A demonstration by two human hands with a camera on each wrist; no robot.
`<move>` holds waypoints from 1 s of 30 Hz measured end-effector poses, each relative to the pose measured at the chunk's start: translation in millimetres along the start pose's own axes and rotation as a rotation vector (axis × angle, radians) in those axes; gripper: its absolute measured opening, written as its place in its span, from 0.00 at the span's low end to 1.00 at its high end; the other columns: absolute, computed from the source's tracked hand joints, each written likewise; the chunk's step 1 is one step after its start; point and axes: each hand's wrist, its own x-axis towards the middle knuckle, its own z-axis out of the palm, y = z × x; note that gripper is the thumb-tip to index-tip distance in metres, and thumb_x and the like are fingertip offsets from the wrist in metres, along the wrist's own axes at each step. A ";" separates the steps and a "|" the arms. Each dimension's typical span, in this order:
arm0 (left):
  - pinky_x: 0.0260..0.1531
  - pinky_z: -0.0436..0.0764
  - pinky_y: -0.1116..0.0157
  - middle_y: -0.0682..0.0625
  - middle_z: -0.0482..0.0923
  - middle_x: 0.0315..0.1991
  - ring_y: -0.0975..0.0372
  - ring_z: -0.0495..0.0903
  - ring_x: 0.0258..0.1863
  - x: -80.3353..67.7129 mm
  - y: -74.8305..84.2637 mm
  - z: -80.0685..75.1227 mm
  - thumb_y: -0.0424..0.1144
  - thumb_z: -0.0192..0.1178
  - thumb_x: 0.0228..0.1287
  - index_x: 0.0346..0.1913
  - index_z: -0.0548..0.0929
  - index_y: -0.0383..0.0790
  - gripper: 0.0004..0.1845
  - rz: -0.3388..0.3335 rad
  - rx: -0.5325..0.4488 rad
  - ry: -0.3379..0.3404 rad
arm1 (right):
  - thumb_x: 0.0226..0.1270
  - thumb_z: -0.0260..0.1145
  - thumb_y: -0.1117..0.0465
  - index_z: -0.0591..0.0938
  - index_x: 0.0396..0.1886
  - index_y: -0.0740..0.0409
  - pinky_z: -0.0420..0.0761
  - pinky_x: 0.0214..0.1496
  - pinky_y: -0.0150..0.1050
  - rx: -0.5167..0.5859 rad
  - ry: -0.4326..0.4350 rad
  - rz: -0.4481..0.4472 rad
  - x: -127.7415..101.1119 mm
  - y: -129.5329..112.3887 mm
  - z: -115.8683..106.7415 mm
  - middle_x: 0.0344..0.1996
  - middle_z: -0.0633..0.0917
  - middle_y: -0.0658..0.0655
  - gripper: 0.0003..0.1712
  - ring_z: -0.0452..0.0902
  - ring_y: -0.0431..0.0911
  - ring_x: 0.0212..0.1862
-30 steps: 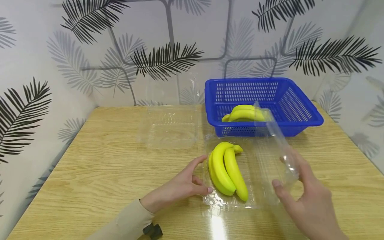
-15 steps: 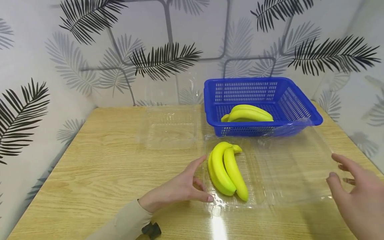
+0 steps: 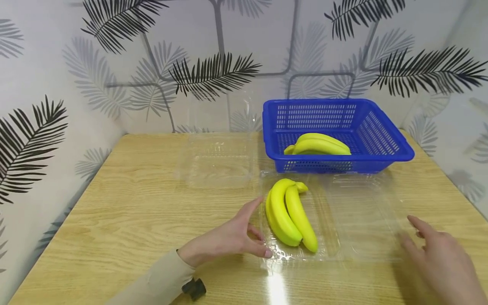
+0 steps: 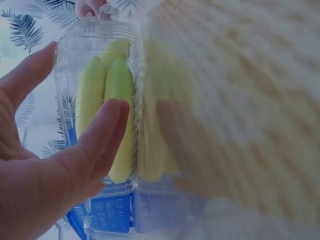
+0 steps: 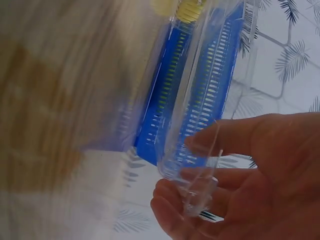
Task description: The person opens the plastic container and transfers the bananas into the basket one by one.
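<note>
A clear plastic clamshell box (image 3: 328, 237) lies unfolded on the table with a bunch of yellow bananas (image 3: 292, 214) in its left half. Its see-through lid (image 3: 366, 220) is spread flat to the right. At the box's left edge, my left hand (image 3: 236, 237) rests with thumb and forefinger spread apart, fingertips on the rim. In the left wrist view these fingers (image 4: 97, 130) overlap the clear wall beside the bananas. My right hand (image 3: 444, 254) is at the lid's outer edge with its fingers loose. In the right wrist view the lid's corner (image 5: 197, 200) overlaps those fingertips.
Behind the box stands a blue basket (image 3: 331, 157) holding more bananas (image 3: 318, 145). To its left, another clear clamshell (image 3: 221, 169) stands with its lid raised. A leaf-patterned wall covering (image 3: 213, 38) borders the wooden table (image 3: 133, 212) at the back.
The lid has swung from raised, in my right hand, down to flat on the right. My right hand moved rightward with it and has loosened. The left hand stayed at the box's edge.
</note>
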 end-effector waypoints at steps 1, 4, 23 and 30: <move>0.44 0.80 0.59 0.43 0.54 0.71 0.57 0.80 0.45 0.0 -0.1 -0.3 0.36 0.79 0.47 0.79 0.40 0.58 0.66 -0.001 0.006 0.005 | 0.69 0.61 0.59 0.70 0.60 0.78 0.76 0.27 0.58 -0.004 -0.014 -0.002 1.2 0.5 0.9 0.40 0.81 0.78 0.29 0.78 0.57 0.27; 0.44 0.80 0.59 0.47 0.42 0.77 0.58 0.80 0.46 -0.1 -0.2 -1.3 0.36 0.79 0.46 0.79 0.40 0.58 0.66 0.003 0.011 0.018 | 0.71 0.58 0.57 0.69 0.60 0.81 0.76 0.31 0.60 -0.011 -0.080 -0.036 4.8 2.2 3.8 0.32 0.82 0.74 0.30 0.77 0.58 0.28; 0.45 0.79 0.60 0.48 0.38 0.77 0.57 0.80 0.45 8.4 -2.9 -7.9 0.36 0.78 0.48 0.79 0.41 0.59 0.65 0.003 -0.001 0.044 | 0.74 0.60 0.51 0.72 0.62 0.73 0.67 0.47 0.75 -0.026 -0.173 -0.190 25.2 0.6 11.1 0.61 0.66 0.84 0.31 0.65 0.81 0.52; 0.45 0.78 0.59 0.45 0.43 0.75 0.57 0.80 0.45 9.3 -3.4 -9.3 0.37 0.79 0.47 0.79 0.41 0.58 0.65 -0.006 -0.005 0.047 | 0.75 0.59 0.51 0.68 0.67 0.69 0.62 0.52 0.75 0.005 -0.055 -0.276 30.2 -23.6 8.1 0.70 0.60 0.77 0.32 0.58 0.78 0.60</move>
